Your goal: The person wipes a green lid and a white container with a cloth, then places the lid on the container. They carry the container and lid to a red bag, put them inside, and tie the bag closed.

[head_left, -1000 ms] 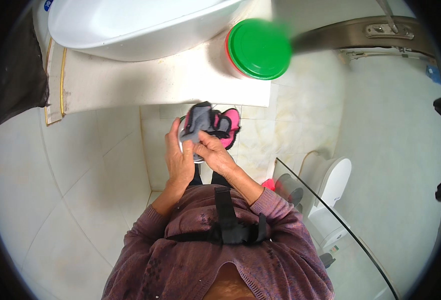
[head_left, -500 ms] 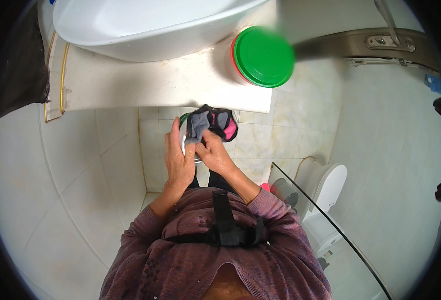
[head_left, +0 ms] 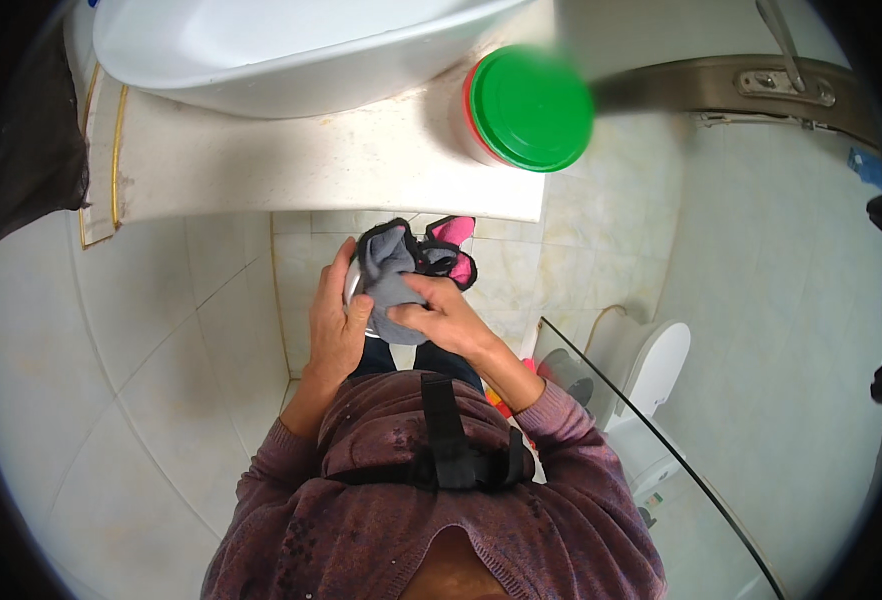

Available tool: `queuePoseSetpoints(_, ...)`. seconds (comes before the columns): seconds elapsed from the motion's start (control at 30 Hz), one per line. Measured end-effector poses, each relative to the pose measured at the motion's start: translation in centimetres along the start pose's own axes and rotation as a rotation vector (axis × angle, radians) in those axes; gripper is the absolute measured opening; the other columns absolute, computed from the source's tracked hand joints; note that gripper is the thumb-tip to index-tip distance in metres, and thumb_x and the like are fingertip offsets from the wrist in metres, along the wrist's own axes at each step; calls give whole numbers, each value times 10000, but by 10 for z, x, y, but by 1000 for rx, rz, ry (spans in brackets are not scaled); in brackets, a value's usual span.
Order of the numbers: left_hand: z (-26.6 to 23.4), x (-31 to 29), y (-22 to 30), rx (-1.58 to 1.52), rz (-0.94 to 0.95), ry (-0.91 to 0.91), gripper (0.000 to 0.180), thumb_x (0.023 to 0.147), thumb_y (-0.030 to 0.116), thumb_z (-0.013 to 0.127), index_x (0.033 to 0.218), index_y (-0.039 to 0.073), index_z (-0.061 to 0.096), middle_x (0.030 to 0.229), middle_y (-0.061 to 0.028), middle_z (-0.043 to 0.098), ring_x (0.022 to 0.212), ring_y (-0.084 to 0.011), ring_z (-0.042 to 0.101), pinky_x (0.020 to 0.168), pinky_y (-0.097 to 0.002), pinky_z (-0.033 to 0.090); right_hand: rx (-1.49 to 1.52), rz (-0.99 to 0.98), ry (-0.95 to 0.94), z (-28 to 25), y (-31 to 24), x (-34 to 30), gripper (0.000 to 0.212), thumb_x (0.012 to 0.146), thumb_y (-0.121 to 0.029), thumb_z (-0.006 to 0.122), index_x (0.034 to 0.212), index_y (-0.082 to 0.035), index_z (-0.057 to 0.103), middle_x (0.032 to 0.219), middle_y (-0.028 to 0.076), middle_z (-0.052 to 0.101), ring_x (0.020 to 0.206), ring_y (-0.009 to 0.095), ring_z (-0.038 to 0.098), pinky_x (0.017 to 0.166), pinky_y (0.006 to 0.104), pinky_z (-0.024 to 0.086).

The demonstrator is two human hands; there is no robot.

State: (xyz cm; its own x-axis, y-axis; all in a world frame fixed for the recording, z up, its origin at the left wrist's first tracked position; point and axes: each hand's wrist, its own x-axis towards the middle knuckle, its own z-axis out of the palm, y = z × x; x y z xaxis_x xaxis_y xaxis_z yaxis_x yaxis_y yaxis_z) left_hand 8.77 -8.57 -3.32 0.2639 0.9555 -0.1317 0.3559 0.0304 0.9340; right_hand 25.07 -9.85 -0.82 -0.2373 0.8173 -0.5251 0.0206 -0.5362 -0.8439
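A grey and pink cloth point(head_left: 391, 289) with black edging is bunched in front of my waist. My right hand point(head_left: 447, 318) is closed on its grey part, thumb and fingers pinching the fabric. The pink ends hang beyond the hand toward the counter. On the other side, my left hand point(head_left: 334, 325) curves around a round, pale, shiny-edged object point(head_left: 352, 284), its thumb on the near side. The cloth lies over most of this object, so its kind is hidden.
A white counter point(head_left: 291, 180) runs ahead of me, bearing a white basin point(head_left: 291, 88) and a tub with a green lid point(head_left: 531, 108). To the right are a toilet point(head_left: 658, 368), a grey bin point(head_left: 567, 375) and a dark-edged glass panel point(head_left: 651, 445). Tiled wall point(head_left: 161, 400) rises at left.
The cloth has spread over the round object and now covers most of it, including the green rim seen before. My right hand has shifted slightly right and nearer to me.
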Motion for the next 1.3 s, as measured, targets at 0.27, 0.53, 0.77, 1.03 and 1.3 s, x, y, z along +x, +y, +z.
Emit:
queuePoseSetpoints(0.27,-22,-9,-23,-494,-474,-2,428,823,146,527,1204,-28,436,1132,-132,523,1007,-185,510,873,-292,394,414,-248,584,-46,4,-59,262,746,-61,543,991,27,565,868,46,619,750,110,563,709,249,452)
queuePoseSetpoints(0.53,2,0,-17,-497,-576,-272,300,796,178,600,1016,-24,568,901,-68,615,823,-135,564,728,-273,449,481,-237,300,-5,9,-21,312,794,-155,552,1051,16,518,902,8,546,838,94,492,761,230,403)
queuePoseSetpoints(0.77,23,-7,-59,-1055,-398,-269,299,812,154,611,1086,61,535,994,-30,583,866,-103,560,714,-257,483,606,-118,135,7,15,5,385,874,-318,497,1081,7,518,946,30,567,842,90,502,758,231,406)
queuePoseSetpoints(1.03,25,-20,-72,-1008,-298,-183,332,835,177,574,1129,47,493,1037,-54,565,898,-144,566,757,-275,491,542,-118,260,18,35,-36,360,858,-269,521,1075,18,518,997,37,560,913,112,485,800,261,388)
queuePoseSetpoints(1.3,35,8,-40,-772,-192,-248,351,752,35,637,1086,29,528,1027,-50,573,920,-106,535,770,-270,461,-146,-584,91,-24,-28,-23,320,671,-195,627,890,29,563,947,177,534,862,365,505,766,356,410)
